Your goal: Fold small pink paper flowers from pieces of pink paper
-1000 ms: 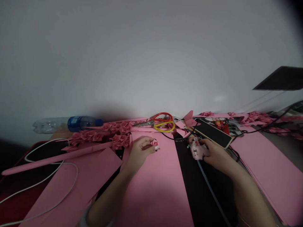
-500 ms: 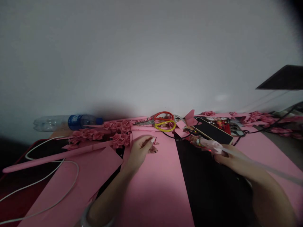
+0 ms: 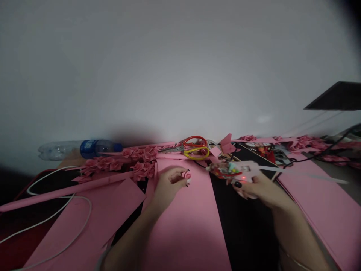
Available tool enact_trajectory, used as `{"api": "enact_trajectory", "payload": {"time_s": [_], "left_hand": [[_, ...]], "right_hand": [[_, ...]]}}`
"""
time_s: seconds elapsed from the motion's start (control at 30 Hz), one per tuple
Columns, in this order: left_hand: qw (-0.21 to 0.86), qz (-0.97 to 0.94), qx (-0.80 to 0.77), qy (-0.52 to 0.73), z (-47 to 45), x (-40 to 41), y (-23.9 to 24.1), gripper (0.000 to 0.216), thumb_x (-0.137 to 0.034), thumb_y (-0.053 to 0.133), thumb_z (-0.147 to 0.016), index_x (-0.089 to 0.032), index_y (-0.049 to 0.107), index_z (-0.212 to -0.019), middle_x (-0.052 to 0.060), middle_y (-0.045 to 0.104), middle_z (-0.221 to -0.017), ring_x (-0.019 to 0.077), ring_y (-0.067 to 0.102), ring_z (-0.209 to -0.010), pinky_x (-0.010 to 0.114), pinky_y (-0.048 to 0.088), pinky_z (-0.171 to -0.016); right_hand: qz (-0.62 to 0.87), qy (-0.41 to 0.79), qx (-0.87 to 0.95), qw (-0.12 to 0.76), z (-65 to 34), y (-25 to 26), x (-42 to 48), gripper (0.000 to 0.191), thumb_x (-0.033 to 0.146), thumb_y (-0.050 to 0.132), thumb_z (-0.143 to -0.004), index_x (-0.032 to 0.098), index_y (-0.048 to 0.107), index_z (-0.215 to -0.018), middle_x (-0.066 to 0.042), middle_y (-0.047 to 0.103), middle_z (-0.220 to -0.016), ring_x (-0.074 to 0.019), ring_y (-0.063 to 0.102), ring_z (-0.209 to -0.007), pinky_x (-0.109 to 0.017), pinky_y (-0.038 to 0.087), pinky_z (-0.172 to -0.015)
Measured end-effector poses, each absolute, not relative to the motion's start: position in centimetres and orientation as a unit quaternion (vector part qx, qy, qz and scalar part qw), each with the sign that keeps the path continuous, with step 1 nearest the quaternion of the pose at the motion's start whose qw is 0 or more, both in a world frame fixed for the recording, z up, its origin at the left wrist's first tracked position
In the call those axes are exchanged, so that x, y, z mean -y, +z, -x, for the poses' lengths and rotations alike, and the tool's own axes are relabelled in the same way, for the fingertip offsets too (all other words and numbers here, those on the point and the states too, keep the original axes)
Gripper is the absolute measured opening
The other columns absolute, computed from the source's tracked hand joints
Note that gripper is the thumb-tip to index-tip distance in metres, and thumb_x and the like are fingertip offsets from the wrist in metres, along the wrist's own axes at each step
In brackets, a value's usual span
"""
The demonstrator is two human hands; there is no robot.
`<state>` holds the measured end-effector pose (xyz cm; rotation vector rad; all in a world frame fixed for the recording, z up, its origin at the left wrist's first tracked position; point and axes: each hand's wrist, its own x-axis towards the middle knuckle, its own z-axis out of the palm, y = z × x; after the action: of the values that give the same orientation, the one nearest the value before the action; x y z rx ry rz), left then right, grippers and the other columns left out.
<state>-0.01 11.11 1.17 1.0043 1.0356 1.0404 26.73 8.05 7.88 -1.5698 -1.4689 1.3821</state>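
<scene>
My left hand (image 3: 169,184) pinches a small pink paper flower (image 3: 187,175) between thumb and fingertips, above a large sheet of pink paper (image 3: 186,222). My right hand (image 3: 255,188) grips a hot glue gun (image 3: 245,171) with a lit red light. Its decorated front end points left toward the flower, with a gap between them. A long translucent glue stick (image 3: 304,174) sticks out of the back. Just beyond my left hand lie scissors (image 3: 196,152) with one red and one yellow handle loop, and clusters of pink paper flowers (image 3: 143,170).
A plastic bottle (image 3: 93,148) lies against the wall at the left. White cable (image 3: 89,214) loops over pink paper there. Long rolled pink paper tubes (image 3: 64,191) lie near the flowers. A black cord (image 3: 316,161) and more pink sheets (image 3: 321,203) are at the right.
My right hand has brought the glue gun left, closer to my left hand, and the phone behind is now largely covered. My left hand has turned slightly, so the flower shows better.
</scene>
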Motion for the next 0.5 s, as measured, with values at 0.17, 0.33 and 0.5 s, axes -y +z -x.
{"api": "enact_trajectory", "payload": {"time_s": [0.17,0.33,0.5], "left_hand": [[0.617,-0.46,-0.464,0.439,-0.1,-10.7,1.4,0.021,-0.02,0.076,-0.07,-0.016,0.071,-0.09,0.004,0.075,-0.088,0.0191,0.069,-0.081,0.03,0.055,-0.074],[0.612,-0.466,-0.469,0.434,-0.3,-10.7,1.6,0.021,-0.015,0.074,-0.068,-0.017,0.07,-0.088,0.004,0.075,-0.084,0.0212,0.07,-0.083,0.029,0.056,-0.07],[0.601,-0.484,-0.474,0.423,-0.4,-10.6,1.6,0.024,-0.01,0.07,-0.066,-0.018,0.07,-0.088,0.004,0.076,-0.084,0.0223,0.071,-0.083,0.03,0.057,-0.069]], "right_hand": [[0.565,0.558,0.531,0.296,-23.9,4.8,-8.7,0.03,0.04,0.073,-0.069,0.017,0.054,-0.077,0.006,0.051,-0.049,-0.0054,0.037,-0.039,-0.017,0.025,-0.038],[0.563,0.544,0.559,0.275,-23.8,3.8,-8.4,0.028,0.039,0.072,-0.072,0.017,0.054,-0.074,0.005,0.052,-0.049,-0.0061,0.038,-0.04,-0.018,0.027,-0.039],[0.577,0.526,0.573,0.249,-23.7,3.9,-8.2,0.028,0.04,0.071,-0.075,0.016,0.057,-0.077,0.004,0.053,-0.051,-0.0073,0.04,-0.043,-0.019,0.029,-0.041]]}}
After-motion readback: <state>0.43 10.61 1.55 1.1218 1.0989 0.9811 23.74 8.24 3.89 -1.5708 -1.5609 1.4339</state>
